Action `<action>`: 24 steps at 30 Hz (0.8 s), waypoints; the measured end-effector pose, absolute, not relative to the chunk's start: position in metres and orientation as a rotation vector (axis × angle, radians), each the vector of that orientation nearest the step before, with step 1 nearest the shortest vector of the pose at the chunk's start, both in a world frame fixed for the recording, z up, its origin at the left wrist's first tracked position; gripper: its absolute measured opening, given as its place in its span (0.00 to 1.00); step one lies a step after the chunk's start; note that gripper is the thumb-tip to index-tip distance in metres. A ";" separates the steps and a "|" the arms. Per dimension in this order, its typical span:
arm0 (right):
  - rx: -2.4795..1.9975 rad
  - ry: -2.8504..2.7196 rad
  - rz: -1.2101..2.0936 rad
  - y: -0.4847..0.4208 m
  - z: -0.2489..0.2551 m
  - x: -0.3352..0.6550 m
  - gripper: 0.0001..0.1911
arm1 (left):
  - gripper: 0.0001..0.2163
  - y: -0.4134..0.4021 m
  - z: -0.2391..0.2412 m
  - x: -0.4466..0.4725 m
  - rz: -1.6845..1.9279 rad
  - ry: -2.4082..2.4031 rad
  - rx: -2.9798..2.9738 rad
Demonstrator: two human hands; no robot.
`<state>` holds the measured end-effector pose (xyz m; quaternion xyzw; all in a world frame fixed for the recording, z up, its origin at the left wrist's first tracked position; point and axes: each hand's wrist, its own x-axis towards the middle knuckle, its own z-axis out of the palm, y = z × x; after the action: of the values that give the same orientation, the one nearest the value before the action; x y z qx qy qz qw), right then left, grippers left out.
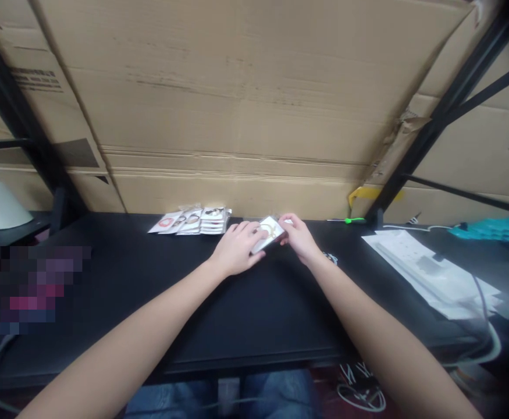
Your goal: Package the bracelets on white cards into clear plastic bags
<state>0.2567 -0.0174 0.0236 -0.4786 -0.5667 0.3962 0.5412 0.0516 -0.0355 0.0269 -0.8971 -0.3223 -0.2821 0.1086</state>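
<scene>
You have a small packet held between both hands at the far side of the black table, just in front of the cardboard sheets that lean against the rack. Your left hand grasps it from the left, with the fingers curled over its near face and lower edge. Your right hand pinches its right end between thumb and fingertips. The packet is tilted, with its right end higher, and it sits at or just above the tabletop; I cannot tell whether it touches. It looks like a white card with a ring-shaped item on it, though the view is too blurred to be sure.

As I read it, the step in hand is handling this one packet with both hands. Any further move calls for a steady two-handed pinch on the edges, since the thing is thin and light and would slip easily.

A fanned stack of similar packets lies on the table just to the left of your left hand, near but apart from it. To your right, well away from the packet, lie white sheets of paper, and a green-tipped pen rests by the rack's foot.
</scene>
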 end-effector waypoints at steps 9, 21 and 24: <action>-1.113 -1.355 1.164 -0.021 0.024 0.249 0.08 | 0.35 -0.031 0.015 0.072 -1.092 -1.407 -2.755; -1.120 -1.866 0.298 -0.022 0.025 0.267 0.05 | 0.36 -0.028 0.006 0.059 -1.043 -1.256 -2.781; -1.167 -1.925 0.372 -0.022 0.023 0.266 0.05 | 0.35 -0.029 0.007 0.060 -0.999 -1.238 -2.756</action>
<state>0.2657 -0.0224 0.0233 -0.4650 -0.7668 0.1482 0.4169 0.0602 -0.0293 0.0065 -0.8659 -0.3889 -0.3139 -0.0203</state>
